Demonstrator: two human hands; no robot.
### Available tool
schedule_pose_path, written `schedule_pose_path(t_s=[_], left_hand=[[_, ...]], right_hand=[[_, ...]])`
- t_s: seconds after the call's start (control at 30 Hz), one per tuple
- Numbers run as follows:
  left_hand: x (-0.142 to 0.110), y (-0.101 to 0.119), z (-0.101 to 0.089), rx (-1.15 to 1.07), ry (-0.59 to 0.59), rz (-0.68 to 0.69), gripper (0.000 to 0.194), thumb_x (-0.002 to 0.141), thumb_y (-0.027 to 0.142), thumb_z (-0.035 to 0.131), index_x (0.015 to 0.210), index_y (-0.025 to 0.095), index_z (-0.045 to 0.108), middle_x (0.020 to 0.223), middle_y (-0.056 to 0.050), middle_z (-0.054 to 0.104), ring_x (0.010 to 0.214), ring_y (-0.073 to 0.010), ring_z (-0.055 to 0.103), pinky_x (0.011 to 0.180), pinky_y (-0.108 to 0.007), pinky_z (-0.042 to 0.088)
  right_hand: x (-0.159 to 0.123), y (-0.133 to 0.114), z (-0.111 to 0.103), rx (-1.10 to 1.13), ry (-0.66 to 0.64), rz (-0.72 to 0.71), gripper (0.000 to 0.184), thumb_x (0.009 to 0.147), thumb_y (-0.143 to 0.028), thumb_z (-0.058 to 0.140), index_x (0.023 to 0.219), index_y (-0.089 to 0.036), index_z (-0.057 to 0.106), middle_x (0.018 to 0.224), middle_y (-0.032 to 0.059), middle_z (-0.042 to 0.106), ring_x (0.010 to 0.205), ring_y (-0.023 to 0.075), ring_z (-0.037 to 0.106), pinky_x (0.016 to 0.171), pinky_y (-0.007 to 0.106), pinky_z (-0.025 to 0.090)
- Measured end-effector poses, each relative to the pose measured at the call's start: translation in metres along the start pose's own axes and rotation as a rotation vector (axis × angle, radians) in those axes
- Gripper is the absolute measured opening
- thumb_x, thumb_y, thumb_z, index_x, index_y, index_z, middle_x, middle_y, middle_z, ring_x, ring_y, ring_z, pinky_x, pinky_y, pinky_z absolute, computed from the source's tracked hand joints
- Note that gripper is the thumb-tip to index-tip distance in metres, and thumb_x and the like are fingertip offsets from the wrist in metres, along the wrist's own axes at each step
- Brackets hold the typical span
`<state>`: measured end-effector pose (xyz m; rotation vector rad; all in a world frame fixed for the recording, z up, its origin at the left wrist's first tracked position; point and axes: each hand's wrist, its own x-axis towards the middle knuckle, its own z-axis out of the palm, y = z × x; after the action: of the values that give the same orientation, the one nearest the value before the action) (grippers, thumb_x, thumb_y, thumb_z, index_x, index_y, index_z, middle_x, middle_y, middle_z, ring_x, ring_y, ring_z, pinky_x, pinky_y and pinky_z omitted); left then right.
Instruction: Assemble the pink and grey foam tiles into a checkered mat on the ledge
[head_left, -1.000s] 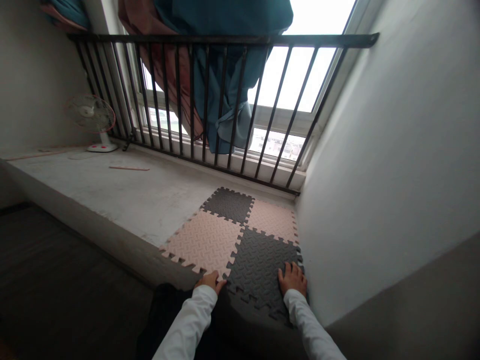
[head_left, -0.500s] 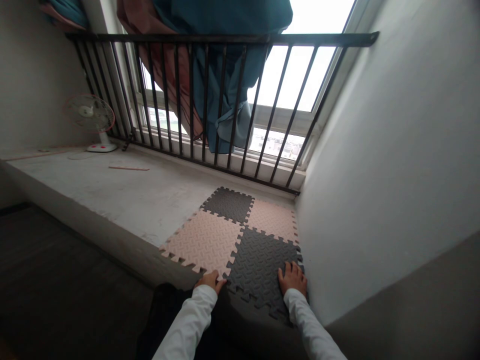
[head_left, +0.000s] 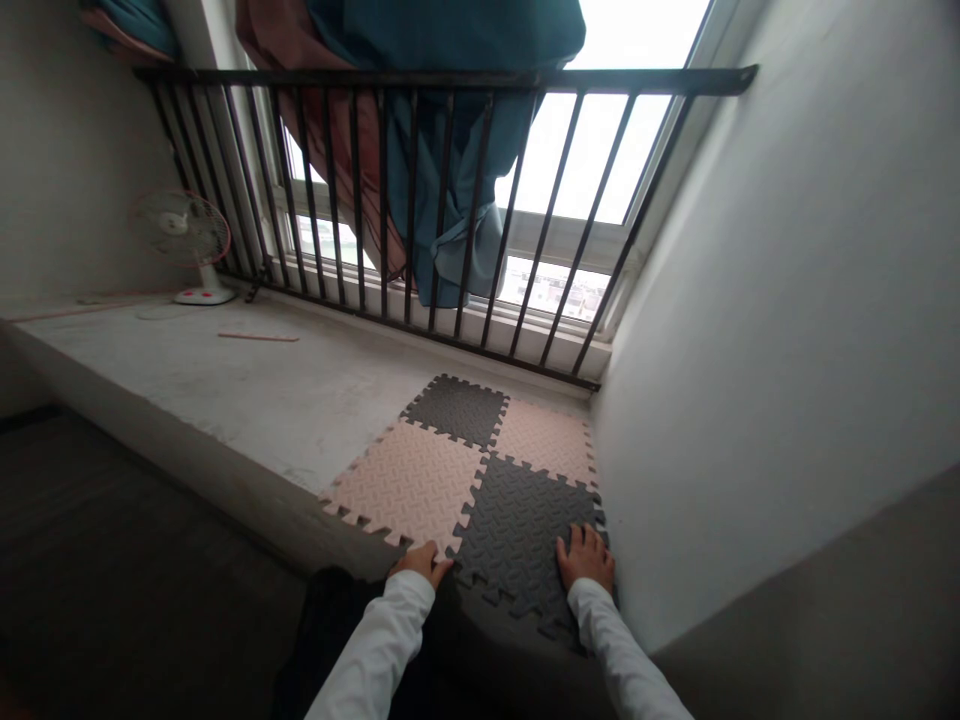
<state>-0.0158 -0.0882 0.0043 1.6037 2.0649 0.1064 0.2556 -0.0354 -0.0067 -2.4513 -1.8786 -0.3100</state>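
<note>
At the front edge of the ledge, my left hand [head_left: 421,565] grips the near right corner of a pink foam mat tile [head_left: 409,475], fingers bent at its toothed rim. My right hand [head_left: 586,557] lies with fingers spread on a dark grey foam mat tile [head_left: 517,530], close to the right wall. Behind these lie another dark tile [head_left: 457,410] and a second pink tile [head_left: 547,437]. Together they form a checkered square. The dark tile's near toothed edge hangs at the ledge's front.
The concrete ledge [head_left: 300,420] runs left under a dark metal railing [head_left: 420,78]. Teal and pink curtains [head_left: 457,190] hang behind the bars. A fan [head_left: 199,250] stands at the far left, with a thin pink strip [head_left: 257,337] nearer. A white wall [head_left: 765,330] rises on the right.
</note>
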Motion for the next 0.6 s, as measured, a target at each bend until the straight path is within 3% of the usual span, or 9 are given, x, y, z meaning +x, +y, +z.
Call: schedule_pose_path(t_s=[0.6], left_hand=[[-0.0011,0.0015,-0.0019,0.028,0.003,-0.012,0.03,0.074,0.047,0.042,0.089,0.024,0.054,0.092,-0.004,0.063,0.085,-0.0178,0.057,0.066,-0.026,0.04]], right_hand=[[-0.0012,-0.0012,-0.0068,-0.003,-0.025,0.01,0.043,0.077,-0.038,0.036,0.114,-0.02,0.048,0.124,0.0078,0.043,0.113,0.021,0.035,0.088,0.035,0.027]])
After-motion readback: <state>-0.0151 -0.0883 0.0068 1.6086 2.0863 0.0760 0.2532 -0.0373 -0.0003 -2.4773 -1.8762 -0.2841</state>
